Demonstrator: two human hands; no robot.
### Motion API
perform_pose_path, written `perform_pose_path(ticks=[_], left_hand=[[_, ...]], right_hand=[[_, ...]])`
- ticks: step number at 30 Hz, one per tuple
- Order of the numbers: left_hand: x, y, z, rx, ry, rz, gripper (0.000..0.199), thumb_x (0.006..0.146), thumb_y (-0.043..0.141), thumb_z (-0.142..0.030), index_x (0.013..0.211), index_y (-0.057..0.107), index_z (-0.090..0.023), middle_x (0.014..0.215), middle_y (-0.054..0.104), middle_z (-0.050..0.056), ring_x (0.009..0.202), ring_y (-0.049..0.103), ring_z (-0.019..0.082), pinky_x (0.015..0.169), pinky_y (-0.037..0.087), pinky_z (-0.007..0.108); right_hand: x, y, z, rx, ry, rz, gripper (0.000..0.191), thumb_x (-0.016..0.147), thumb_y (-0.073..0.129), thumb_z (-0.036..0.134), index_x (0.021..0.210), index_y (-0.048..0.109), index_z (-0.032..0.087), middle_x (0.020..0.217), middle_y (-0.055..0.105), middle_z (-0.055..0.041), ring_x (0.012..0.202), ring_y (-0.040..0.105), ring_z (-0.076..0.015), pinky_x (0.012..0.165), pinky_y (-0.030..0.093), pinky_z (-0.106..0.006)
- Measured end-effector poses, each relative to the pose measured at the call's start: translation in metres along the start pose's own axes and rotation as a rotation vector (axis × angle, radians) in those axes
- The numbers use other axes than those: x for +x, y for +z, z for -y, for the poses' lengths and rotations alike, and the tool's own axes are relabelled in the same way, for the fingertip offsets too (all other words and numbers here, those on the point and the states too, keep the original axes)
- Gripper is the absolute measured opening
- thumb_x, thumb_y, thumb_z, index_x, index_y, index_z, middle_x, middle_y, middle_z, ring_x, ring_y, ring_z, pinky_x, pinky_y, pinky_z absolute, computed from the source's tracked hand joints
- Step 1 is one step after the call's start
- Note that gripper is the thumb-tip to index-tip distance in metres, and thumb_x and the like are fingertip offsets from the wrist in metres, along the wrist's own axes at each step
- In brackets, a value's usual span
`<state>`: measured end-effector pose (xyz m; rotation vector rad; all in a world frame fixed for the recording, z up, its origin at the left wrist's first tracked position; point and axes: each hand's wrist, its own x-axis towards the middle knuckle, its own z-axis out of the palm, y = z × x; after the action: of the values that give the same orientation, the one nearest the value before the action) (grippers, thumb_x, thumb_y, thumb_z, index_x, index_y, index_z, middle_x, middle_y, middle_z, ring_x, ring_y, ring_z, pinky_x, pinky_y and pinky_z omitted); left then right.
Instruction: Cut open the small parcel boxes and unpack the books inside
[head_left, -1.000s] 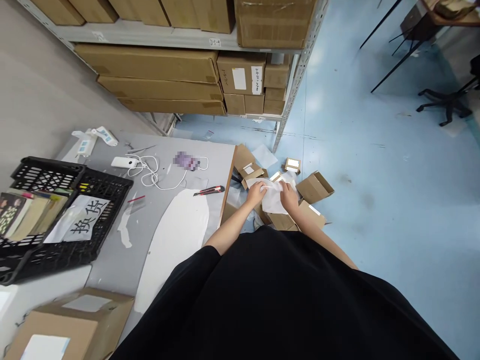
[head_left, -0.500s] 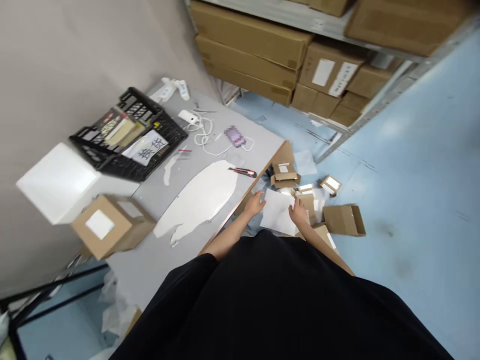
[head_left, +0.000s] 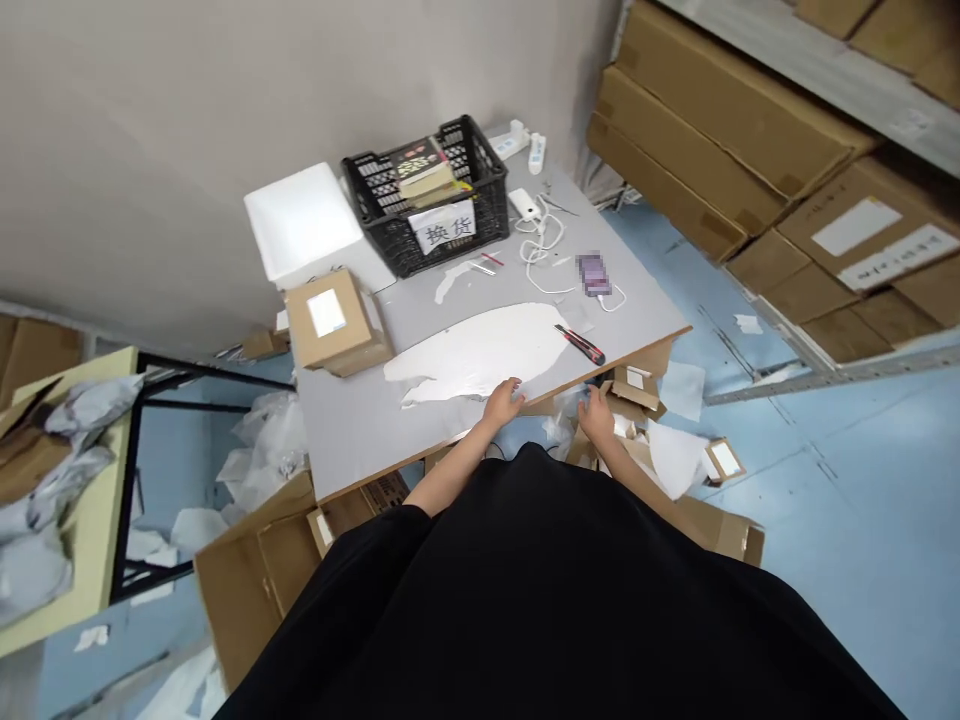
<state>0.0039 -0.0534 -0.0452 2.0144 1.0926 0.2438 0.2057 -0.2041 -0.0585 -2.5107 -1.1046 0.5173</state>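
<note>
Red-and-black cutter (head_left: pixel 580 345) lay by the near edge of the table (head_left: pixel 346 440), tip on a white patch (head_left: pixel 472 348). The left hand (head_left: pixel 502 404), loosely spread, was at that edge; the right hand (head_left: pixel 597 417), unclenched, just off it. A black crate (head_left: pixel 491 212) stood toward the back edge.

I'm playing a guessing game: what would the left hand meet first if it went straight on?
The left hand would probably meet the white patch on the grey table, though it might pass above; height is unclear.

Shelf (head_left: pixel 862 88) cropped at right edge
</note>
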Motion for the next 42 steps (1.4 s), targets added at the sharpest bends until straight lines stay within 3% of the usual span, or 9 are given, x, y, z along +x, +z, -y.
perform_pose_path(ticks=[7, 11, 18, 29, 36, 42], left_hand=[[-0.024, -0.112, 0.072, -0.032, -0.121, -0.274, 0.034, 0.090, 0.060, -0.023, 0.123, 0.058, -0.018, 0.116, 0.069, 0.011, 0.107, 0.066, 0.023, 0.098, 0.051, 0.041], [-0.039, -0.157, 0.109, -0.067, -0.197, -0.404, 0.033, 0.090, 0.059, -0.023, 0.123, 0.058, -0.019, 0.117, 0.069, 0.011, 0.107, 0.066, 0.023, 0.095, 0.052, 0.039], [-0.044, -0.189, 0.148, -0.149, -0.330, -0.586, 0.033, 0.090, 0.059, -0.023, 0.123, 0.058, -0.019, 0.118, 0.068, 0.012, 0.107, 0.066, 0.023, 0.091, 0.053, 0.037], [-0.026, -0.239, 0.165, -0.157, -0.480, -0.795, 0.033, 0.090, 0.059, -0.024, 0.123, 0.059, -0.019, 0.117, 0.069, 0.011, 0.107, 0.066, 0.022, 0.092, 0.054, 0.035], [-0.021, -0.306, 0.189, -0.120, -0.485, -0.871, 0.034, 0.090, 0.060, -0.025, 0.123, 0.058, -0.019, 0.120, 0.069, 0.011, 0.109, 0.066, 0.022, 0.095, 0.053, 0.035], [-0.016, -0.367, 0.231, -0.080, -0.448, -0.918, 0.031, 0.089, 0.059, -0.021, 0.120, 0.060, -0.018, 0.117, 0.070, 0.011, 0.109, 0.066, 0.021, 0.099, 0.051, 0.035]], right_hand=[[0.044, 0.033, 0.120, 0.131, -0.218, -0.040, 0.050, 0.090, 0.041, 0.028, 0.138, 0.046, 0.014, 0.125, 0.060, -0.0186, 0.105, 0.064, -0.0283, 0.091, 0.050, -0.043], [0.053, 0.058, 0.185, 0.188, -0.343, -0.001, 0.049, 0.090, 0.041, 0.030, 0.137, 0.046, 0.015, 0.123, 0.061, -0.0176, 0.099, 0.065, -0.0260, 0.085, 0.051, -0.041], [0.075, 0.082, 0.248, 0.156, -0.510, 0.125, 0.049, 0.091, 0.040, 0.032, 0.138, 0.045, 0.016, 0.124, 0.061, -0.0169, 0.099, 0.065, -0.0257, 0.081, 0.052, -0.040], [0.143, 0.093, 0.330, 0.081, -0.659, 0.288, 0.051, 0.092, 0.040, 0.029, 0.140, 0.045, 0.016, 0.127, 0.062, -0.0160, 0.102, 0.065, -0.0257, 0.084, 0.052, -0.041], [0.147, 0.122, 0.415, 0.079, -0.793, 0.334, 0.051, 0.092, 0.041, 0.028, 0.142, 0.046, 0.016, 0.128, 0.061, -0.0165, 0.105, 0.064, -0.0261, 0.091, 0.052, -0.042], [0.146, 0.147, 0.493, 0.088, -0.845, 0.374, 0.051, 0.093, 0.041, 0.028, 0.142, 0.046, 0.016, 0.128, 0.061, -0.0167, 0.108, 0.064, -0.0274, 0.092, 0.052, -0.043]])
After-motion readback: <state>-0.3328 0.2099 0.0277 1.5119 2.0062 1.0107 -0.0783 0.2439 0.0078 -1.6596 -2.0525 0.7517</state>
